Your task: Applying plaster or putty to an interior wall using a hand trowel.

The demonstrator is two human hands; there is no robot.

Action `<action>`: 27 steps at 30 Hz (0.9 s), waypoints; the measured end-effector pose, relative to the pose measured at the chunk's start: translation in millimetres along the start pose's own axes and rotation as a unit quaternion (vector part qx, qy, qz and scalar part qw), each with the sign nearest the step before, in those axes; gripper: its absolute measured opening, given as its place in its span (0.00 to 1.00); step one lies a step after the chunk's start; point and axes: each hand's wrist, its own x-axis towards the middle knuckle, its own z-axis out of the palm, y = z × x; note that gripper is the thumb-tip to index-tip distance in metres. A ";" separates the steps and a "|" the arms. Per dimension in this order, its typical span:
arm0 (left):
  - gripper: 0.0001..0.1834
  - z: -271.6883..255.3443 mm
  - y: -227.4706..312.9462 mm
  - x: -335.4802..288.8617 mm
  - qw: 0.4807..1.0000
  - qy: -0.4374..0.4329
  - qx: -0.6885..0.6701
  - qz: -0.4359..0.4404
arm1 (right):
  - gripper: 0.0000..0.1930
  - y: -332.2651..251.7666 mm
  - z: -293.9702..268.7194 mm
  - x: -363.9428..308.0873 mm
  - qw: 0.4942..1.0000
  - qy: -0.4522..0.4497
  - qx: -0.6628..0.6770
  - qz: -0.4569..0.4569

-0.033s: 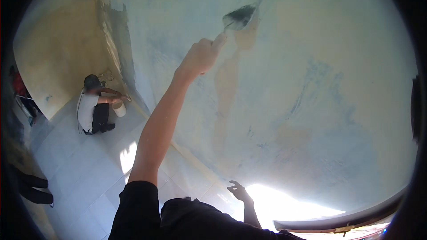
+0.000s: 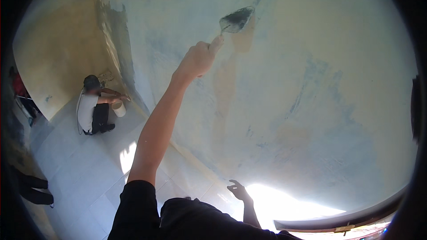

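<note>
One trowel (image 2: 237, 19), gripped by the left hand (image 2: 198, 58) with the arm raised, blade seemingly flat on the wall (image 2: 311, 84) toward its upper edge, spreading plaster. Right hand (image 2: 238, 191) low, fingers spread, empty, likely for balance.

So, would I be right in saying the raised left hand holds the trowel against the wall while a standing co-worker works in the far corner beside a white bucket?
Not quite: the head view shows the co-worker crouching low on the floor, not standing. The rest holds: the left hand holds the trowel against the wall, and the white bucket sits beside the co-worker in the far corner.
</note>
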 end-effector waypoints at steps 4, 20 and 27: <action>0.41 -6.7 7.4 13.3 0.999 0.026 0.018 0.022 | 0.29 0.9 2.2 5.8 1.000 0.017 0.013 -0.007; 0.42 12.0 29.4 33.1 0.997 0.053 -0.009 0.063 | 0.29 20.0 -4.7 20.8 1.000 -0.004 -0.002 0.021; 0.41 32.7 -12.2 21.8 0.997 0.059 -0.014 0.054 | 0.29 12.8 -3.3 20.4 1.000 0.017 0.008 0.021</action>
